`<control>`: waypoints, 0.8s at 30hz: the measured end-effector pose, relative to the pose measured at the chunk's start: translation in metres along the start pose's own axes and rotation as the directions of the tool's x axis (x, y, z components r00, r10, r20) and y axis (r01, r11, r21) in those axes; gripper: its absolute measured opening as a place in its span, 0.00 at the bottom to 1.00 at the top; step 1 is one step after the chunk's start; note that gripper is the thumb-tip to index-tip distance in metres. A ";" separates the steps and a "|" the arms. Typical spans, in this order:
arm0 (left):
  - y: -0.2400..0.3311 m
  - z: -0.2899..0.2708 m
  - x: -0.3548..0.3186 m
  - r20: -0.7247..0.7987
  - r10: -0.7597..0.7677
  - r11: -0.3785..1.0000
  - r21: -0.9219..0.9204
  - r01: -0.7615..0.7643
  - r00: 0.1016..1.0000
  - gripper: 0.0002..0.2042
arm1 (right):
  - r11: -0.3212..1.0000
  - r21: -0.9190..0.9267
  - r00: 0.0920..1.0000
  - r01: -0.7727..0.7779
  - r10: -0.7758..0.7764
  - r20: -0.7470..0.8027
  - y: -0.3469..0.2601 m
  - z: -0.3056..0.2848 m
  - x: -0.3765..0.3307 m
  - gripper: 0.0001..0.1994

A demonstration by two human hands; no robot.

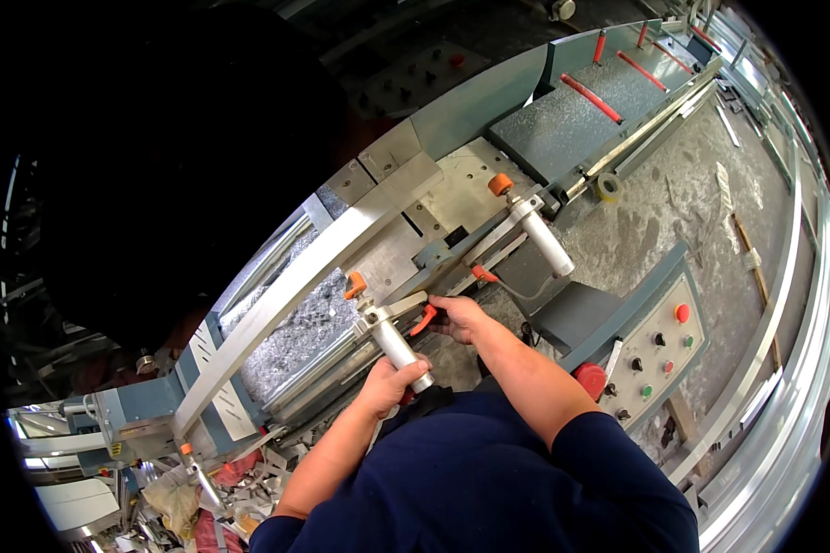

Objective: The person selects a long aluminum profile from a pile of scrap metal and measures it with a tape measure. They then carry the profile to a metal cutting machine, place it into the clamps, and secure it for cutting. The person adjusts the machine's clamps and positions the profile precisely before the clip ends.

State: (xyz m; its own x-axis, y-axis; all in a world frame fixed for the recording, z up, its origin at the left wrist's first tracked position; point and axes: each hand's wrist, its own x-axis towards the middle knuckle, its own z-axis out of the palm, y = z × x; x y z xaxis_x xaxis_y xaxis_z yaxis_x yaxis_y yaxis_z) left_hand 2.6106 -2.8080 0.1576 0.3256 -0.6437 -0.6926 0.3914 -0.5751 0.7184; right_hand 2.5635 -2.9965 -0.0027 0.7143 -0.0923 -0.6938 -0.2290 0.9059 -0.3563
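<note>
My left hand (387, 387) is closed round the lower end of a silver clamp cylinder (396, 343), which has an orange pad (355, 285) at its far end. At the side of this clamp my right hand (458, 320) has its fingers curled at an orange-red clamp lever (424, 320); the fingertips are partly hidden. Just beyond, a long flat silver metal profile (295, 276) lies slantwise across the machine's bed (387, 253). To the right stands a second clamp cylinder (546, 238) with an orange pad, apart from both hands, and its own red lever (485, 273).
A control panel (659, 359) with several buttons and knobs stands at my right. Metal offcuts (267, 470) heap up at the lower left, near another clamp (203, 479). Long profiles (793, 442) line the right edge. A grey table (572, 120) with red rollers extends far right.
</note>
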 end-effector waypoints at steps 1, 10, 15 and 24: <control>-0.001 0.000 -0.001 -0.002 0.011 1.000 -0.021 -0.011 1.000 0.16 | 1.000 -0.008 1.000 0.018 -0.018 0.005 0.003 0.000 0.001 0.12; -0.014 -0.004 0.008 -0.020 0.044 0.982 -0.184 -0.047 0.999 0.17 | 0.996 -0.019 0.993 0.091 -0.090 0.080 0.007 0.004 -0.014 0.14; -0.015 -0.001 0.008 -0.031 0.055 0.987 -0.151 -0.059 0.998 0.16 | 0.999 -0.009 0.985 0.049 -0.047 0.164 0.013 -0.001 -0.010 0.14; -0.014 0.003 0.008 -0.062 0.037 0.995 -0.093 -0.043 0.997 0.16 | 0.304 -0.928 0.812 0.214 -0.583 -0.004 0.013 0.030 -0.028 0.17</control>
State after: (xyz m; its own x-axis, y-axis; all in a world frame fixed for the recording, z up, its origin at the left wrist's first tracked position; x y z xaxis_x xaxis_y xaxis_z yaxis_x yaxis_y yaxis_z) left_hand 2.6047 -2.8063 0.1424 0.3930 -0.6318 -0.6681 0.4556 -0.4973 0.7383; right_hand 2.5602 -2.9700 0.0305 0.7114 -0.6048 -0.3580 -0.5303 -0.1277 -0.8381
